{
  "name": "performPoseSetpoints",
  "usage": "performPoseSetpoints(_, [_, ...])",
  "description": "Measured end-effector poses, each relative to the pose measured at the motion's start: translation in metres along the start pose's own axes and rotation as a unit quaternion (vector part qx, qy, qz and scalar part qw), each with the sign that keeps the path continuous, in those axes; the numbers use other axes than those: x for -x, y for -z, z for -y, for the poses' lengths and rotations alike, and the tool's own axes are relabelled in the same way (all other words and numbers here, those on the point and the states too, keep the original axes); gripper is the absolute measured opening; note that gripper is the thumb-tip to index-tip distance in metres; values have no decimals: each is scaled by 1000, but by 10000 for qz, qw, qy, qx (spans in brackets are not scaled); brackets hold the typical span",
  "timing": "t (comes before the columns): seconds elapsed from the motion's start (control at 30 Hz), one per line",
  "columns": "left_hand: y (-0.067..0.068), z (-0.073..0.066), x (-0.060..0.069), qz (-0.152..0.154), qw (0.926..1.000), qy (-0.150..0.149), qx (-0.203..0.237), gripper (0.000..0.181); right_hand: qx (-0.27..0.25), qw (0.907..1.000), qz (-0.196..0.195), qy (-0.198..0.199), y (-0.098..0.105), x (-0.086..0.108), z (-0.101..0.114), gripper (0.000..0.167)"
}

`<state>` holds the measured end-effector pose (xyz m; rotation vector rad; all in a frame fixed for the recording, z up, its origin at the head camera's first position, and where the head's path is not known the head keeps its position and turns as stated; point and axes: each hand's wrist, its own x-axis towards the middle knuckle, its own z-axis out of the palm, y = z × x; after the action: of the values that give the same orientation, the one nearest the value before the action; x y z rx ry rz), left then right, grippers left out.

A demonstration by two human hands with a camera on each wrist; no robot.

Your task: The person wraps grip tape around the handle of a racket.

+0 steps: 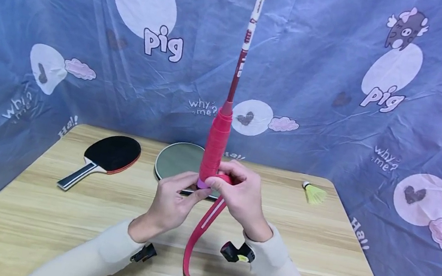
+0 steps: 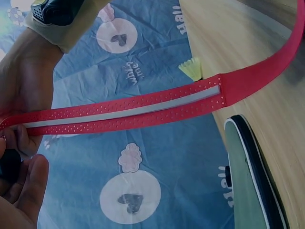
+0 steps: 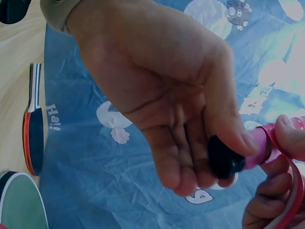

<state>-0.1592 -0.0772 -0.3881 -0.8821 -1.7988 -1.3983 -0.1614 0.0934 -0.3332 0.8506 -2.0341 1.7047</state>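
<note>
Sleeves [image 1: 90, 252] lie nearest; above the table [image 1: 338, 272], the left hand [image 1: 171, 203] pinches the racket [image 1: 247, 41] by its butt [image 3: 221, 158], the right hand [image 1: 245, 195] red tape [image 1: 204, 224]; racket seems light, stiff; tape soft, best held near the handle [image 1: 216, 144].

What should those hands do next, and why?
Probably the right hand should wind another turn of tape round the handle: a pink stretch near the black end is bare, spare tape hangs loose, and the left hand holds that end.
</note>
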Motion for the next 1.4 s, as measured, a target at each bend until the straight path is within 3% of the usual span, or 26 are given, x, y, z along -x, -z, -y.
performPoseSetpoints(0.37, [1, -3, 1, 431, 9966, 333, 611, 16, -512, 9960, 493, -536, 14, -4, 1, 29])
performPoseSetpoints(0.57, [2, -6, 0, 759, 9856, 650, 1364, 12, -603, 9937, 711, -629, 19, -5, 1, 36])
performPoseSetpoints(0.87, [4, -7, -1, 1216, 9531, 890, 2625, 14, -825, 9897, 1081, -445, 26, -7, 0, 37])
performPoseSetpoints(1.17, [9, -8, -2, 1767, 9225, 1033, 3272, 20, -1434, 9800, 1322, -393, 27, -8, -7, 18])
performPoseSetpoints(1.27, [10, -8, -3, 1904, 9118, 1060, 3481, 23, -1877, 9717, 1372, -412, 24, -8, -11, 17])
performPoseSetpoints(1.4, [12, -7, -3, 2095, 8990, 1032, 3705, 28, -2615, 9517, 1544, -455, 19, -8, -18, 17])
